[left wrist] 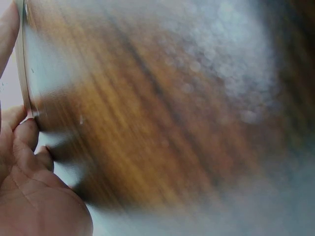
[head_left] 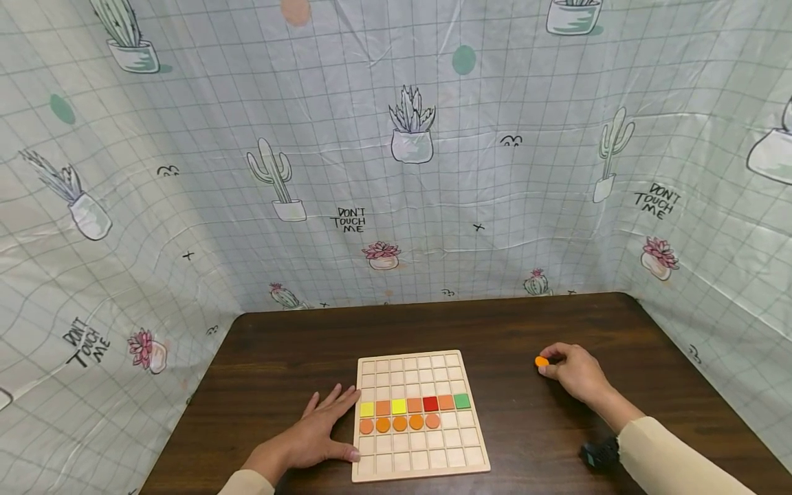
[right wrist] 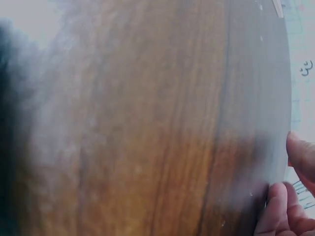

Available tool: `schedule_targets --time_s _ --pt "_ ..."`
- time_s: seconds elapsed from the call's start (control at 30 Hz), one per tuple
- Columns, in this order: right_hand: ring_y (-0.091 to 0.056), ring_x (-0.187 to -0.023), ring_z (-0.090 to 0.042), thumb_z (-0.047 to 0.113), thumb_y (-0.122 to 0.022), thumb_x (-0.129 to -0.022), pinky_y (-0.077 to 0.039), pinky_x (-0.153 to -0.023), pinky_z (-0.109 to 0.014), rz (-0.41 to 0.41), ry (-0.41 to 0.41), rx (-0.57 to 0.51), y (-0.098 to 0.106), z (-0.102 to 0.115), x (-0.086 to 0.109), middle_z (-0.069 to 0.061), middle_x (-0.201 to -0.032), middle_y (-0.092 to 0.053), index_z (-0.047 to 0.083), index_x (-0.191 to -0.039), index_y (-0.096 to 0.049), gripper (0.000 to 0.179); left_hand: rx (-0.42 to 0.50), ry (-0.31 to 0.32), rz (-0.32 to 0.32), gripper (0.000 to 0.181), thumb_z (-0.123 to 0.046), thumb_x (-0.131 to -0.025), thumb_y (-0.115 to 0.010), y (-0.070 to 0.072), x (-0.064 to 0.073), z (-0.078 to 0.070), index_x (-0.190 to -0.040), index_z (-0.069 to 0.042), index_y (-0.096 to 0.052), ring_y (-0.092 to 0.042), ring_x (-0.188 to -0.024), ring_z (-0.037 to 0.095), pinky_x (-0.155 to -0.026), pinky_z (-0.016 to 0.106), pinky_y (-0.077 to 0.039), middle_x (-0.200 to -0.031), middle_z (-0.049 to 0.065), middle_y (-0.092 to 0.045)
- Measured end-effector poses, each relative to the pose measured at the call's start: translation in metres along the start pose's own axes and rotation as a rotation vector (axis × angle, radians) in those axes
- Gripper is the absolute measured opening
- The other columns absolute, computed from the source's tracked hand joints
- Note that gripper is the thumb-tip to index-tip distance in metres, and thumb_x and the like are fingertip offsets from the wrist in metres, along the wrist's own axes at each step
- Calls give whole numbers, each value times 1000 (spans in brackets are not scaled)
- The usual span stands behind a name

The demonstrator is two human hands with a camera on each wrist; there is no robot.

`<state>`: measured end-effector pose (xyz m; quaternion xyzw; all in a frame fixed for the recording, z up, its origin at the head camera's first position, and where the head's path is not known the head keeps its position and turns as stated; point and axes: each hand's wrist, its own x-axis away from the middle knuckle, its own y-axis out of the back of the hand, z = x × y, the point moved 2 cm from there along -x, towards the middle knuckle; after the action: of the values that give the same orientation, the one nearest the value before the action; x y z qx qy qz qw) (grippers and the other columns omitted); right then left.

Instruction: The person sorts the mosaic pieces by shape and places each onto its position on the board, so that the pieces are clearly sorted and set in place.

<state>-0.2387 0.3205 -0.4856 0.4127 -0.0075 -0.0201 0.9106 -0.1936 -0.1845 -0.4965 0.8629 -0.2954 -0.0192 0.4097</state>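
A light wooden grid board (head_left: 421, 454) lies on the dark table. One row of it holds colored square tiles: yellow, orange, a red tile (head_left: 430, 403) and a green tile (head_left: 462, 401) among them. In the row below sit several orange discs (head_left: 400, 423), filling cells from the left. My left hand (head_left: 312, 433) rests flat with spread fingers, its fingertips and thumb touching the board's left edge. Right of the board, my right hand (head_left: 575, 371) pinches an orange disc (head_left: 541, 361) between thumb and fingers, just over the table. Only a sliver of that disc shows in the right wrist view.
The brown wood-grain table (head_left: 297, 344) runs back to a hanging cloth (head_left: 433, 192) printed with cacti, which also encloses both sides. A black device (head_left: 600, 454) is strapped at my right wrist, by the beige sleeve (head_left: 674, 457).
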Motion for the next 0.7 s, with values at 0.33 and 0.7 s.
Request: schedule_targets --time_s 0.33,0.7 --pt "-69 -103 -35 19 -76 -99 -58 -81 -43 -79 14 -45 3 0 6 -20 -113 -74 -1 -120 -70 31 20 -22 -9 110 -68 -82 -78 -2 -1 5 -169 -19 -30 -6 -164 40 -127 68 12 -175 9 -25" --pt "-70 -84 -17 9 -75 -97 -58 -65 -27 -45 -5 -201 -9 8 12 -16 -107 -77 -5 -126 -69 32 19 -34 -7 111 -69 -82 -78 -1 -3 9 -169 -22 -29 -4 -165 40 -126 68 13 -176 9 -24"
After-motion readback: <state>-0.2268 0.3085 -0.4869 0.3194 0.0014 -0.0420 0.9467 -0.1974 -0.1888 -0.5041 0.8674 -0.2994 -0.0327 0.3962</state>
